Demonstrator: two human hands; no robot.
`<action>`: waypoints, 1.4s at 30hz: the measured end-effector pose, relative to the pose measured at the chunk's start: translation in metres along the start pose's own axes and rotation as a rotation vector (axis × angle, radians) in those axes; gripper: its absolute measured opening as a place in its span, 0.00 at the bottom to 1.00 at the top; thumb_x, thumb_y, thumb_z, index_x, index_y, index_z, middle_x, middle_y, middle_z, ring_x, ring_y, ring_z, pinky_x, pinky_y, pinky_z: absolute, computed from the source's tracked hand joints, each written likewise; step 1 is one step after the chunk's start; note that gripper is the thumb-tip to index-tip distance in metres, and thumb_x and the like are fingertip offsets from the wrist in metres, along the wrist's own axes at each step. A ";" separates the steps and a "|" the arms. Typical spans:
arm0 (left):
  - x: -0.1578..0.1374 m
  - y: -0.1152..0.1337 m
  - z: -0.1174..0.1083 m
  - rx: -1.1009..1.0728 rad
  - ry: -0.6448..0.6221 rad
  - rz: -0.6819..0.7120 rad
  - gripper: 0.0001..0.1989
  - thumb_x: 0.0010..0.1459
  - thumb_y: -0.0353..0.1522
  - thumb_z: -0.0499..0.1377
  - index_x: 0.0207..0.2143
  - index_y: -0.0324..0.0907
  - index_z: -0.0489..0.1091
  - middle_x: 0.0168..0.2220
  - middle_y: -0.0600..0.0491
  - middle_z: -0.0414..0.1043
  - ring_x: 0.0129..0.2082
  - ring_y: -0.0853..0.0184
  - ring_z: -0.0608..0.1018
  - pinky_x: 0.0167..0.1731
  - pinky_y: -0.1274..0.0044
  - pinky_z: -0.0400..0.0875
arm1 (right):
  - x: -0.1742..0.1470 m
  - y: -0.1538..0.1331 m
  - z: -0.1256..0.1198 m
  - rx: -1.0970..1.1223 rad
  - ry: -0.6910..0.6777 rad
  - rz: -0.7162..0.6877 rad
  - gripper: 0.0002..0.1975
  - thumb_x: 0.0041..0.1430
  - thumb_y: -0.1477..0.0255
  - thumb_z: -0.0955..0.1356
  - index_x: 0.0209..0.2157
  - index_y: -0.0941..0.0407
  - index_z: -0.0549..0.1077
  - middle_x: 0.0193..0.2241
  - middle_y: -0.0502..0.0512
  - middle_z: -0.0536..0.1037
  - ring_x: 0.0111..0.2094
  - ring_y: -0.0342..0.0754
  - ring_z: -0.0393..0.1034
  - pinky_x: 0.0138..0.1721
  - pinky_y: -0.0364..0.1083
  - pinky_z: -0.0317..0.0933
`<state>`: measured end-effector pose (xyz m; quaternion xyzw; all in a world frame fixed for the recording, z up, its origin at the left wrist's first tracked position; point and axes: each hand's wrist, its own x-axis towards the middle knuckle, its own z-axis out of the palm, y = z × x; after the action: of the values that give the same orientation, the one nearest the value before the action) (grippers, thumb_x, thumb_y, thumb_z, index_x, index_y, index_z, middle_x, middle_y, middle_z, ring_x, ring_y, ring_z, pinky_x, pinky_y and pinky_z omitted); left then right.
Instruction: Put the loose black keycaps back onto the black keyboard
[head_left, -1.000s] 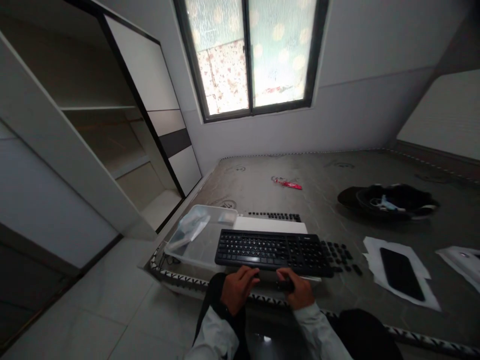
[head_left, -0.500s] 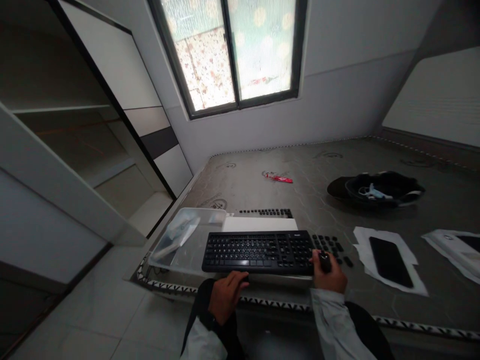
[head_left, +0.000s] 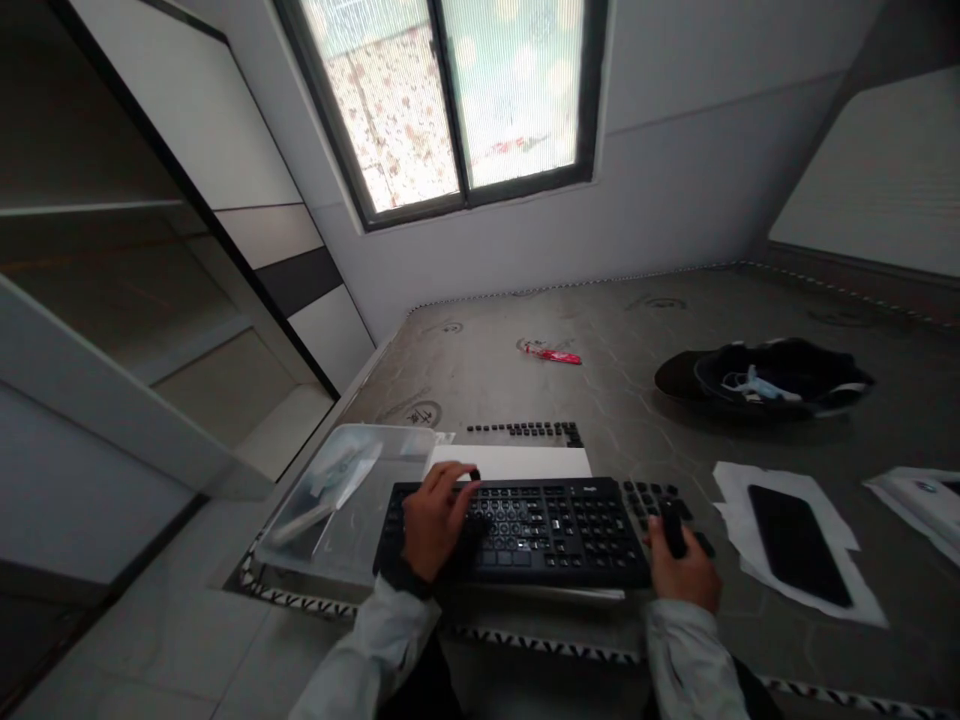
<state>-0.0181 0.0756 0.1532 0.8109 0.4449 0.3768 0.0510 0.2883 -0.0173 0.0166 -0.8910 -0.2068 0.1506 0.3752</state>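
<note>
Keyboard [head_left: 540, 530] on the mattress, one hand above it and one hand beside it

The black keyboard lies near the front edge of the mattress [head_left: 480, 350], between a clear plastic box [head_left: 367, 535] on the left and a group of loose keys [head_left: 649, 492] on the right. A white flat thing [head_left: 517, 462] shows along its far side, and beyond this stand rows of small black keys [head_left: 536, 430].

The person's left hand [head_left: 431, 520] is over the left part of the keyboard; thumb and finger pinch a small black piece [head_left: 475, 474]. Whether this hand touches the keyboard, one cannot tell. The right hand [head_left: 684, 575], just beside the right end, is closed around a dark oblong object [head_left: 673, 532]. Farther right, a black phone [head_left: 799, 545] lies on white paper [head_left: 862, 590].
</note>
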 end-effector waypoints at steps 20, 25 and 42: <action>0.174 -0.109 0.217 0.617 -1.009 0.046 0.15 0.61 0.39 0.57 0.44 0.39 0.69 0.45 0.48 0.71 0.44 0.64 0.74 0.46 0.65 0.70 | 0.029 -0.005 0.008 0.158 -0.166 0.166 0.24 0.43 0.47 0.64 0.24 0.54 0.74 0.24 0.57 0.75 0.34 0.60 0.69 0.37 0.52 0.58; 0.172 -0.118 0.234 0.649 -1.048 0.067 0.15 0.62 0.40 0.56 0.47 0.40 0.68 0.46 0.48 0.70 0.45 0.64 0.74 0.46 0.65 0.70 | 0.031 -0.001 0.007 0.202 -0.192 0.177 0.25 0.43 0.47 0.65 0.27 0.54 0.76 0.25 0.56 0.77 0.35 0.60 0.70 0.38 0.52 0.58; 0.170 -0.123 0.246 0.675 -1.059 0.108 0.15 0.62 0.40 0.56 0.45 0.39 0.69 0.46 0.48 0.70 0.45 0.64 0.73 0.46 0.64 0.70 | 0.031 0.005 0.011 0.305 -0.199 0.196 0.27 0.41 0.46 0.66 0.30 0.55 0.75 0.29 0.56 0.78 0.40 0.60 0.71 0.43 0.52 0.59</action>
<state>0.1145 0.3407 0.0231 0.8802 0.4122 -0.2348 -0.0135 0.3115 0.0014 0.0022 -0.8203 -0.1298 0.3032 0.4672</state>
